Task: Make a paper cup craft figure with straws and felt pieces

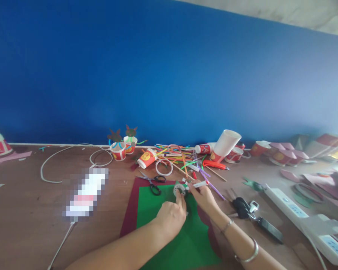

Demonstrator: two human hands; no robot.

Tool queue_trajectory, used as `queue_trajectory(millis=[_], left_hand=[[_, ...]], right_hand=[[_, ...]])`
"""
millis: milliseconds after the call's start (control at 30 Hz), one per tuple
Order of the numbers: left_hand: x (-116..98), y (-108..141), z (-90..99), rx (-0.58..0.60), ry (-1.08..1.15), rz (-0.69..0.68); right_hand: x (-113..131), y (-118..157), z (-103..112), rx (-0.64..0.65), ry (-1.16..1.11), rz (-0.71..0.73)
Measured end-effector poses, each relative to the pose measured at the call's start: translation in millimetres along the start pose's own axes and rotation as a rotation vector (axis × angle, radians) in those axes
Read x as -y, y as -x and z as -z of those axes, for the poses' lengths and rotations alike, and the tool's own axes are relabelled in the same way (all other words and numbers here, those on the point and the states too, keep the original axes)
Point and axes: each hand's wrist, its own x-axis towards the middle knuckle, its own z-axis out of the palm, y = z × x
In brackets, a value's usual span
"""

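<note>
A green sheet (186, 240) lies over a dark red sheet (129, 213) on the brown table. Near the top edge of the green sheet sits a small round grey-white piece (180, 190). My left hand (173, 215) presses it with extended fingertips, the other fingers curled. My right hand (204, 197), wearing a bracelet and bangle on its arm, holds a white marker with a red end (200, 184), its other end beside the round piece. Black-handled scissors (154, 182) lie partly open at the sheets' upper left corner.
Coloured sticks (183, 153), paper cups (147, 158) and a red cutter (214, 164) lie towards the blue wall. A blurred-out phone (86, 193) with a cable is at left. Keys (242, 208) and a white power strip (287, 202) are at right.
</note>
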Motion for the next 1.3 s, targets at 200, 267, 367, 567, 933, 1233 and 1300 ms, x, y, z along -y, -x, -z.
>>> queue_trajectory(millis=[200,267,367,567,933,1233,1300], left_hand=[[2.4,1.0,4.6,0.024,0.022,0.017],[2.6,0.7,2.7,0.018,0.021,0.015],[3.6,-0.3,0.4,0.014,0.014,0.002],[9.8,-0.6,3.1,0.025,0.056,-0.019],[22.7,1.0,9.6,-0.091,0.211,-0.008],[27.8,-2.5,2.9,-0.15,0.253,-0.038],[28.9,-2.8,0.9,-0.158,0.303,-0.03]], right_hand=[[-1.8,14.4,1.7,-0.019,-0.001,0.019],[-1.7,19.6,1.5,-0.025,-0.006,0.014],[-0.4,26.7,1.0,-0.007,-0.017,0.007],[5.2,36.9,-1.0,-0.022,0.019,0.059],[11.2,42.2,5.7,0.021,-0.109,0.05],[13.4,17.9,3.5,0.124,0.285,0.439],[14.3,12.6,1.2,0.154,0.317,0.454]])
